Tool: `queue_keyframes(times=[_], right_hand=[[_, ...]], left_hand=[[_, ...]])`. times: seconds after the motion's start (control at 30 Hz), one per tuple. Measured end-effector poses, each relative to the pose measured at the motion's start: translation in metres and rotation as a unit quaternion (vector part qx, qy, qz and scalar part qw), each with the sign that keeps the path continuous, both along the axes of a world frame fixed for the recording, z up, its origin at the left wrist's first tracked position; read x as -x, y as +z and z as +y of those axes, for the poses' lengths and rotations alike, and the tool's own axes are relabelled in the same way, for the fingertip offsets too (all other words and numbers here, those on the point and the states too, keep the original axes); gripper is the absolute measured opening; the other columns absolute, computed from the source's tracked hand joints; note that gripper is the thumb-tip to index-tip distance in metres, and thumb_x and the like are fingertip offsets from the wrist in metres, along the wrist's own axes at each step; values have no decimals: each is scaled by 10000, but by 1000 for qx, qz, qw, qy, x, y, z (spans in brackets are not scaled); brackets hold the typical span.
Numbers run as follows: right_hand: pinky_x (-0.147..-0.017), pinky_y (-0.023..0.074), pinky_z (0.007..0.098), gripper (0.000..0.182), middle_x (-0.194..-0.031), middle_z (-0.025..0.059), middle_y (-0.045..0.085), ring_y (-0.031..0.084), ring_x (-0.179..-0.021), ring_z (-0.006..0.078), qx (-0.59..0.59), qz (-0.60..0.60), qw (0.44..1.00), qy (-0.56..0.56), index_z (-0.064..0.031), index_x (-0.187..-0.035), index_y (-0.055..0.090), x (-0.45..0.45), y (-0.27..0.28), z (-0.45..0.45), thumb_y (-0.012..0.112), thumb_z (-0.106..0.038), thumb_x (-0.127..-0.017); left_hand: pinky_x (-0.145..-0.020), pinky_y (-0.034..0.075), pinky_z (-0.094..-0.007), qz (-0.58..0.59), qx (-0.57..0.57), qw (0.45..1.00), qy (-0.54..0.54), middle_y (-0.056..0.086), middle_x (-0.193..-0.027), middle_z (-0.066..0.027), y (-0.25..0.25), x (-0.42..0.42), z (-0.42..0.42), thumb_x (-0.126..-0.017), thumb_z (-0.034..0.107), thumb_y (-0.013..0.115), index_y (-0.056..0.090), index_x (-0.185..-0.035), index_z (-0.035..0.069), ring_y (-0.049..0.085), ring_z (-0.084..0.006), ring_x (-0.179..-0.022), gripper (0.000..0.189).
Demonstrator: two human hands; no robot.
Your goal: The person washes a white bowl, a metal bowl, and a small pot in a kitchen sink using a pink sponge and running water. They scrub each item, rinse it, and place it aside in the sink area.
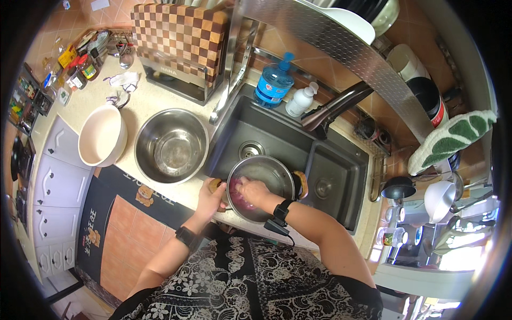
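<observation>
A stainless steel pot (276, 172) is tilted over the front edge of the dark sink (240, 120), its inside facing me. My left hand (210, 198) grips the pot by its left side handle (215, 184). The opposite handle (303, 186), yellowish and looped, points towards the small right basin. Inside the pot, my right hand (253, 193) presses a pink scrubbing cloth (237, 197) against the left part of the wall. My fingers hide much of the cloth, so its exact kind is unclear. Beyond the pot's rim shows the sink drain (251, 150).
Left of the sink stand a steel bowl (172, 146) and a cream bowl (103, 138). A blue pump bottle (274, 86), a white pump bottle (301, 100) and the dark faucet (336, 106) line the sink's back. A perforated metal shelf (340, 44) overhangs it.
</observation>
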State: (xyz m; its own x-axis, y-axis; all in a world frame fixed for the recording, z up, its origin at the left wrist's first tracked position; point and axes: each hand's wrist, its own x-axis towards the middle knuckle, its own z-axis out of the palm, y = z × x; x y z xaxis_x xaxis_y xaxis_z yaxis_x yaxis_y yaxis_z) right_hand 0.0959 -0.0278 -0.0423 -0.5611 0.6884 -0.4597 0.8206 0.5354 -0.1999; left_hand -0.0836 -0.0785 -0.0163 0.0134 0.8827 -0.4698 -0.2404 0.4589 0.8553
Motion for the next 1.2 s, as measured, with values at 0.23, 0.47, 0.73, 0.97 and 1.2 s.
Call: queue_keyframes(times=[0.23,0.47,0.73,0.97,1.2], right_hand=[[-674,521,341,231,-799,150,653,658,-743,258,51,316,877,-358,-54,-992,639,-8,49,4,621,-159,-787],[-714,518,386,156,-873,140,630,635,-799,312,-114,345,889,-277,-154,-920,671,31,42,27,615,-203,-783],[-714,509,450,168,-893,195,642,636,-834,369,-218,114,895,-372,-56,-921,556,-62,25,62,538,-180,-809],[-737,501,452,289,-868,216,644,640,-836,370,-151,309,821,-455,-9,-927,536,-47,6,29,629,-239,-780],[-683,516,364,214,-770,169,632,643,-704,243,229,445,681,-535,16,-901,604,30,-9,19,533,-182,-863]], left_hand=[[-423,440,-202,-44,12,999,-6,531,-707,-13,-7,5,5,-853,176,676,519,-956,9,486,-77,-452,251],[-422,445,-212,-26,24,999,-8,536,-711,-12,-2,-1,9,-834,155,695,533,-1028,-9,488,-78,-455,301],[-406,435,-213,-36,36,999,15,565,-730,-27,3,-2,6,-827,168,704,536,-1078,-20,501,-80,-449,355],[-394,431,-216,-46,33,998,15,554,-697,-25,2,-1,5,-836,168,694,518,-1082,-22,493,-83,-429,357],[-393,430,-217,-51,14,999,-6,554,-690,-32,-1,5,5,-851,152,677,514,-1076,-29,505,-86,-431,332]])
